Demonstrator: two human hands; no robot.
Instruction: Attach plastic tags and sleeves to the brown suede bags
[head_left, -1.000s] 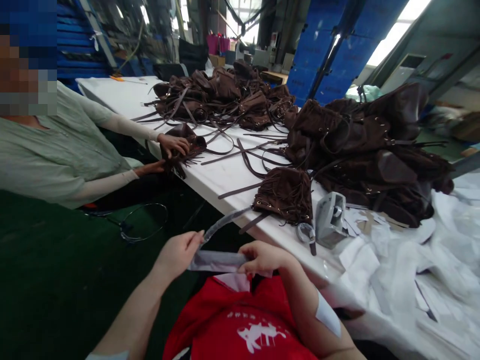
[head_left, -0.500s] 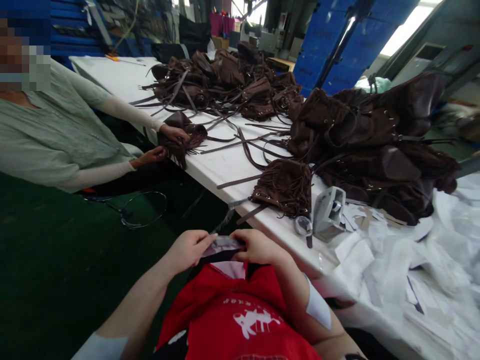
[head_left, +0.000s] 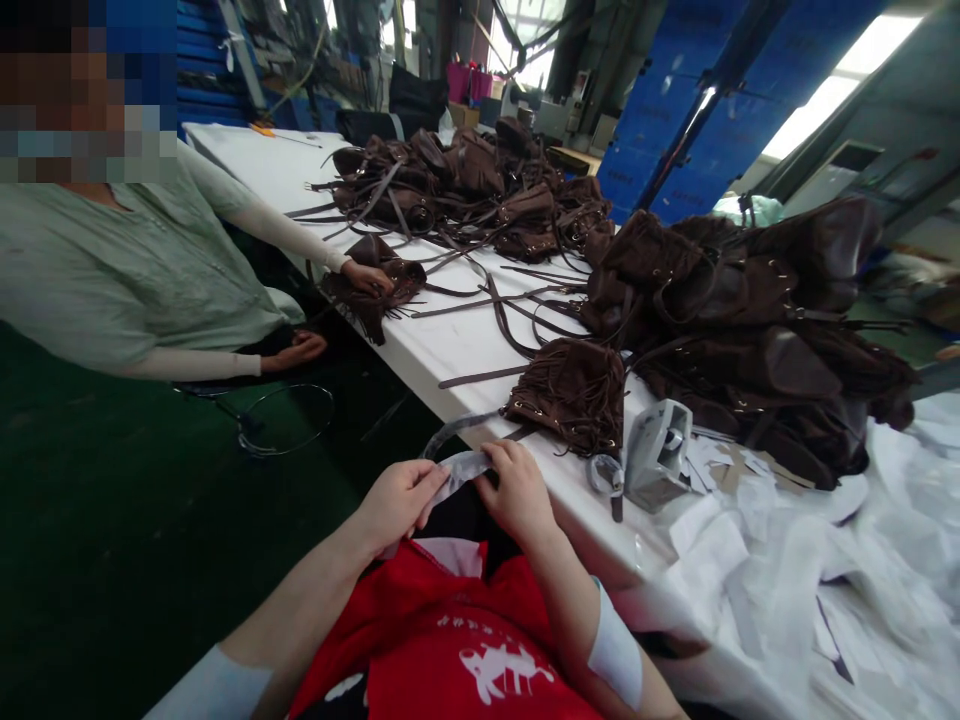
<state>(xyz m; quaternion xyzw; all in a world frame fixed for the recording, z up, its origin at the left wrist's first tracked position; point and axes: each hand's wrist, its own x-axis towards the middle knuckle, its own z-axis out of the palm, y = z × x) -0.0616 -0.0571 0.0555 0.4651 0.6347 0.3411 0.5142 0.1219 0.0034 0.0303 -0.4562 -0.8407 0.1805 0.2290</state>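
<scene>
My left hand (head_left: 401, 505) is closed, pinching a strip of translucent plastic film (head_left: 463, 468) just above my lap. The right hand (head_left: 521, 492) is closed on the film's other end, with the strip stretched between them. A strap (head_left: 457, 428), seemingly covered in plastic, curves from a dark brown fringed bag (head_left: 574, 392) down to my left fingers. That bag lies at the table edge, beyond my right hand. Beside the bag is a coiled strap end (head_left: 604, 474) in clear wrapping. What lies inside the film at my fingers is hard to make out.
A grey tape dispenser (head_left: 661, 450) stands right of the bag. Brown bags are piled on the white table (head_left: 457, 345), and crumpled white sheets (head_left: 810, 560) cover its right end. At left sits a co-worker (head_left: 150, 270), one hand on another fringed bag (head_left: 375, 290).
Both my hands have risen slightly, and more of the film shows between them. The co-worker's nearer hand has drawn back from their bag. My view has shifted a little.
</scene>
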